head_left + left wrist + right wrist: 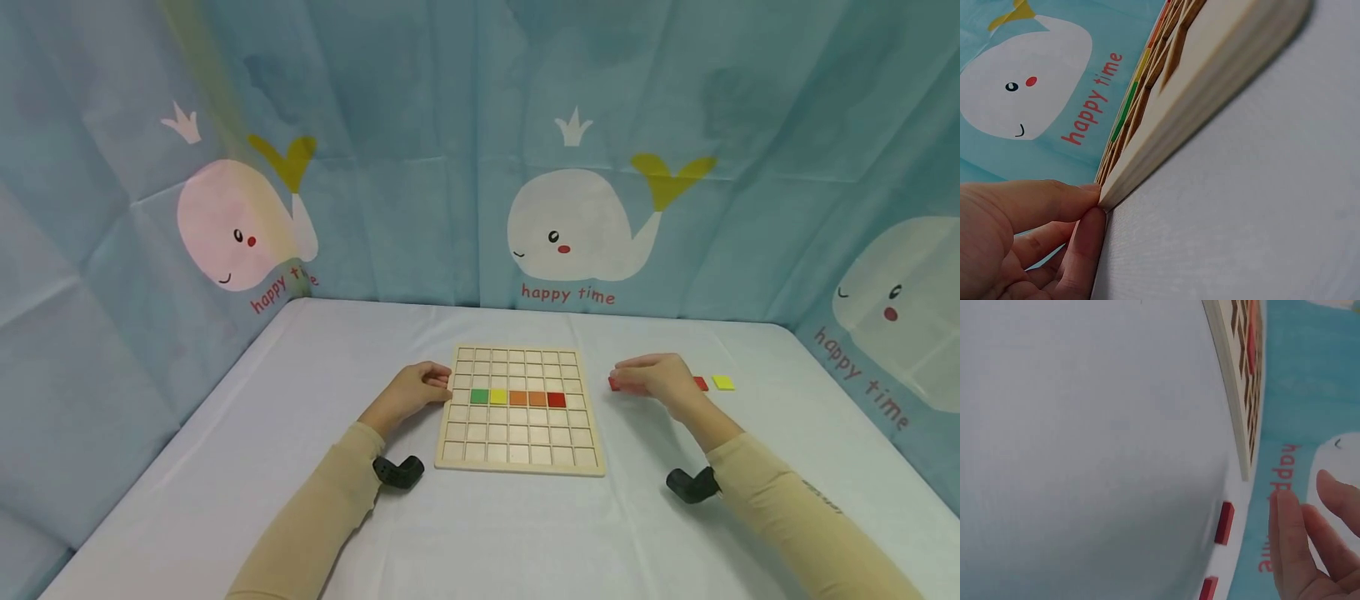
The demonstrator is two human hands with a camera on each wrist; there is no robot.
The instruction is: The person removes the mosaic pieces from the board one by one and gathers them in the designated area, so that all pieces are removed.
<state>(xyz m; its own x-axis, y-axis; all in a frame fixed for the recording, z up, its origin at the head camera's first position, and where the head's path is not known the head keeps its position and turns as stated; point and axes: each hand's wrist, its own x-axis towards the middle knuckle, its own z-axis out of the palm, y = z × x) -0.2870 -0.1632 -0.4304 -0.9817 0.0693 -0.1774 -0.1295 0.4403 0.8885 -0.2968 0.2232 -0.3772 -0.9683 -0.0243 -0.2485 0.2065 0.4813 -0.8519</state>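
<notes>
A pale wooden grid board [517,454] lies flat on the table. One of its rows bears a green tile [479,397], a yellow tile [498,397], two orange tiles [518,398] and a red tile [556,400]. My left hand [414,392] touches the board's left edge; thumb and fingertips meet the rim in the left wrist view. To the right of the board my right hand [660,379] hovers over loose red tiles [1225,522], its fingers fairly straight and nothing seen held. It partly hides these tiles in the head view.
A loose yellow tile [723,382] lies at the right, beside another red tile [701,383]. White cloth [487,533] covers the table. A blue curtain [420,225] with whale prints stands behind it. Each wrist wears a black camera mount [399,472].
</notes>
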